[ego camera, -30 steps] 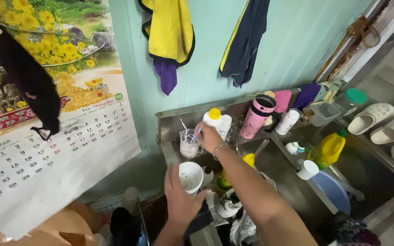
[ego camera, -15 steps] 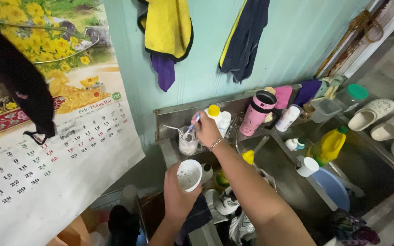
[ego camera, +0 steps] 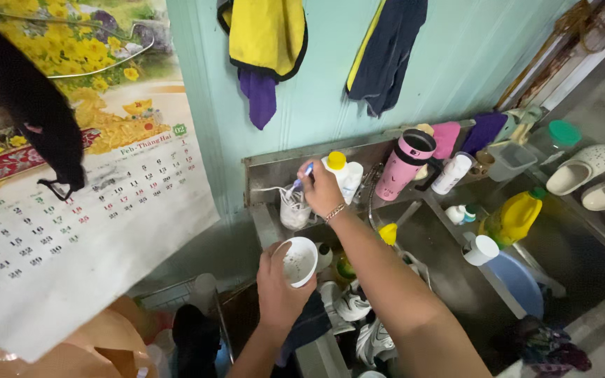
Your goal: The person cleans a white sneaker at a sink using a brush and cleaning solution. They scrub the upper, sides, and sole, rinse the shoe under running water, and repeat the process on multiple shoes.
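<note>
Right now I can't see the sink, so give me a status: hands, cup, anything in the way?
Left hand holds white cup. Right hand grips blue-tipped brush over clear holder. Bottles crowd the ledge.

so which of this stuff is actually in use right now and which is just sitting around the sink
In use:
- left hand holding the white cup
- right hand gripping a blue-handled brush at the clear cup

Lying about:
- pink tumbler
- yellow jug
- white-lidded blue tub
- wall calendar
- white slippers

cup [ego camera: 298, 260] before holder [ego camera: 294, 208], flask [ego camera: 406, 166] right
</note>
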